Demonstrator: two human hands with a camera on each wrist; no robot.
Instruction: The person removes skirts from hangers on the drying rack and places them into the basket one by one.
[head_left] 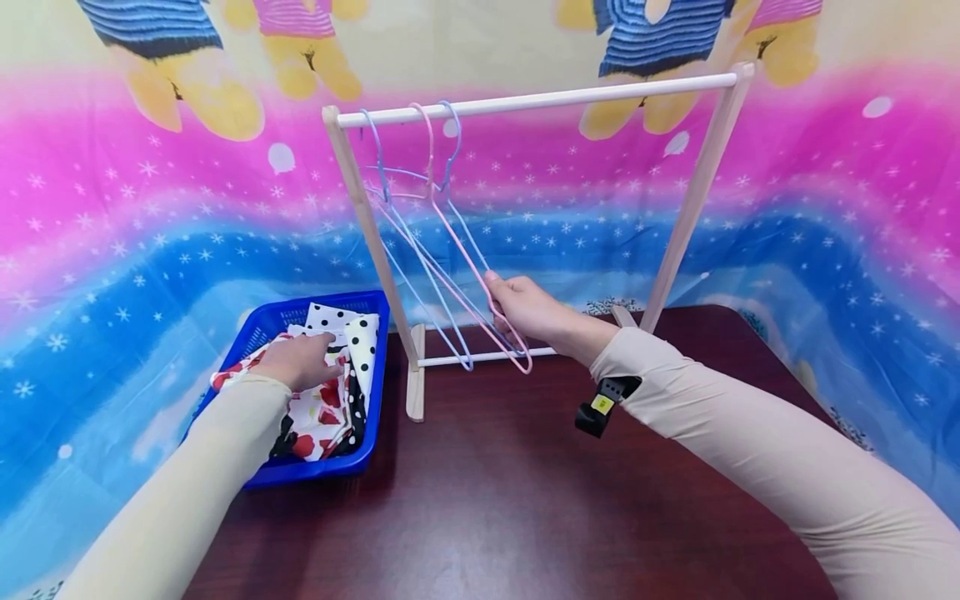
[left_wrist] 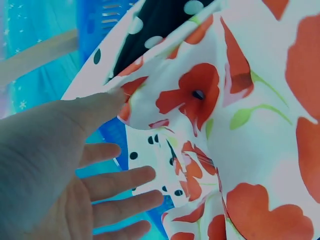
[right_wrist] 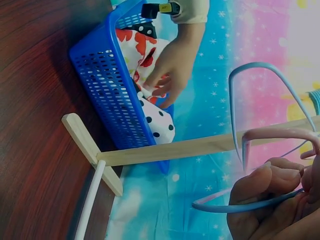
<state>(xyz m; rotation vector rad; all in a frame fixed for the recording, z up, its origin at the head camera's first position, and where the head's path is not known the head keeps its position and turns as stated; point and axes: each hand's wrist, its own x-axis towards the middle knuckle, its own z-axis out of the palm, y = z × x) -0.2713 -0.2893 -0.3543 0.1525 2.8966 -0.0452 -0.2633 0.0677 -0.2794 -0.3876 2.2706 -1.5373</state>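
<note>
My right hand (head_left: 534, 312) grips the lower end of a pink hanger (head_left: 462, 252) that hangs by its hook on a small rack. In the right wrist view, curled fingers (right_wrist: 260, 185) surround the pink hanger, and a blue hanger's wire runs against them. A blue hanger (head_left: 380, 154) hangs on each side of the pink one. My left hand (head_left: 300, 362) is over the blue basket (head_left: 307, 475), its fingers straight and spread in the left wrist view. Its thumb touches a white cloth with red flowers (left_wrist: 255, 150). Polka-dot cloth (head_left: 363, 350) lies beside it.
The wooden rack has a white top bar (head_left: 585, 96) and a right post (head_left: 693, 200). It stands on a dark red-brown table (head_left: 510, 483), with the basket to its left. A patterned curtain (head_left: 525, 225) hangs behind. A black strap (head_left: 592, 417) hangs at my right cuff.
</note>
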